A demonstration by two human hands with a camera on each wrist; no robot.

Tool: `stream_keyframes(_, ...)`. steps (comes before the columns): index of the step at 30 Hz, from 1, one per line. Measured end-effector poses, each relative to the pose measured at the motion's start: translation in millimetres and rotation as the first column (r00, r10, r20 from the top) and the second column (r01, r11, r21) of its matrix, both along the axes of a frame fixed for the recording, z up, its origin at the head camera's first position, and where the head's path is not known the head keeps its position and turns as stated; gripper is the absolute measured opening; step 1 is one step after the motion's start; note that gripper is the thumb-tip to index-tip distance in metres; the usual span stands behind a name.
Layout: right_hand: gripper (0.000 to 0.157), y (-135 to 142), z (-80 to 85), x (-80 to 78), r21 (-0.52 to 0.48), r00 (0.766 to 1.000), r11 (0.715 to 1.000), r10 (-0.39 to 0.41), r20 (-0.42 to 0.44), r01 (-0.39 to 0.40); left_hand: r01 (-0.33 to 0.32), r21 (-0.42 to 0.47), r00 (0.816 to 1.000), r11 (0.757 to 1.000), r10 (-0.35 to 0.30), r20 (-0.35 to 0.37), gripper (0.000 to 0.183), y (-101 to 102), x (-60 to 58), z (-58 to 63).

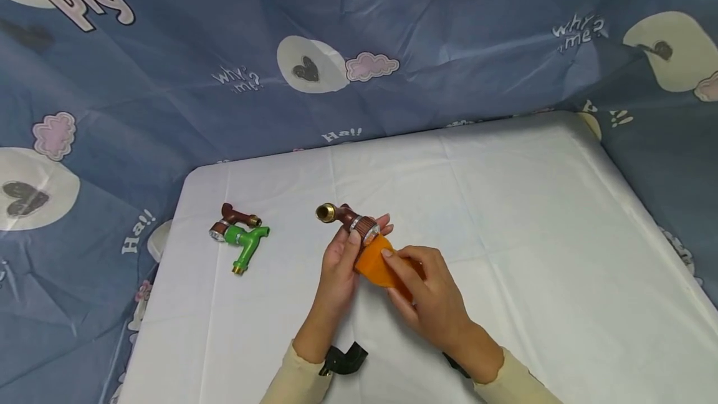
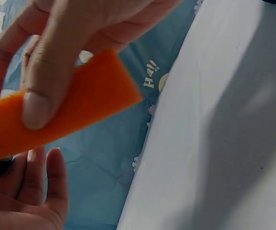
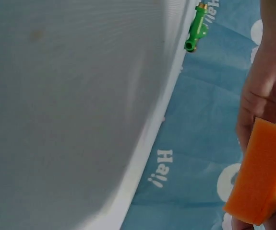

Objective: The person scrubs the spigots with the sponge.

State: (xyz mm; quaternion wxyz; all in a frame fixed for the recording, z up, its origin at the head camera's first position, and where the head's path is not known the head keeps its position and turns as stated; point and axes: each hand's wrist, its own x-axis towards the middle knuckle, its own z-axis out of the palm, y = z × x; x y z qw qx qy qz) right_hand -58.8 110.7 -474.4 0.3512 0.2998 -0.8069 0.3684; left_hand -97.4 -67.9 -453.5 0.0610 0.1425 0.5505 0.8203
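Note:
My left hand (image 1: 338,264) grips a brown tap (image 1: 367,227) with a brass spout end pointing left, thumb on its ribbed, silver-ringed body. My right hand (image 1: 434,295) pinches an orange sponge (image 1: 376,264) against the tap's near end, partly covering it. In the left wrist view the thumb presses on the sponge (image 2: 97,93), and the left hand's fingers (image 2: 34,177) stretch out below it. The right wrist view shows the sponge (image 3: 260,172) close up, hiding part of a hand.
On the left of the white table (image 1: 505,204), a green tap (image 1: 247,242) lies against another brown tap (image 1: 242,217). A blue patterned cloth (image 1: 224,36) hangs behind and around the table. A black wrist strap (image 1: 344,360) shows at the left wrist.

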Motion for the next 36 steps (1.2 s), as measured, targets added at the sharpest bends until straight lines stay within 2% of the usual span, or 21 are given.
stream_keyframes(6,0.042,9,-1.5,-0.5,0.019,0.999,1.0,-0.016,0.037,0.015,0.002,0.006,1.0,1.0,-0.002,-0.001,0.04,-1,-1.6,0.8)
stream_keyframes(9,0.042,13,4.3,-1.7,-0.008,1.0,1.0,-0.015,0.011,0.015,-0.01,0.013,1.0,1.0,0.009,0.015,0.041,-1,-1.7,1.5)
stream_keyframes(13,0.042,14,14.7,-6.3,-0.065,0.999,0.997,0.027,-0.031,-0.029,-0.017,0.02,0.999,1.0,0.016,0.035,0.044,-2,-0.6,3.0)
stream_keyframes(17,0.043,10,20.0,-9.1,-0.087,0.997,0.994,0.057,-0.043,-0.061,0.013,0.031,0.999,0.999,-0.014,0.037,0.047,-1,0.6,4.3)
stream_keyframes(21,0.044,6,16.6,-8.3,-0.062,0.999,0.997,0.035,-0.032,-0.037,0.037,0.029,0.999,0.999,-0.038,0.035,0.044,0,1.8,5.0)
stream_keyframes(27,0.043,5,7.0,-8.5,-0.029,1.0,1.0,0.002,-0.007,-0.002,0.034,0.048,0.998,0.998,-0.037,0.053,0.045,-2,2.9,4.9)
stream_keyframes(36,0.045,12,-3.4,-7.2,0.025,0.998,1.0,-0.007,0.066,0.005,0.049,0.02,0.999,0.999,-0.05,0.019,0.042,-7,-1.3,2.8)
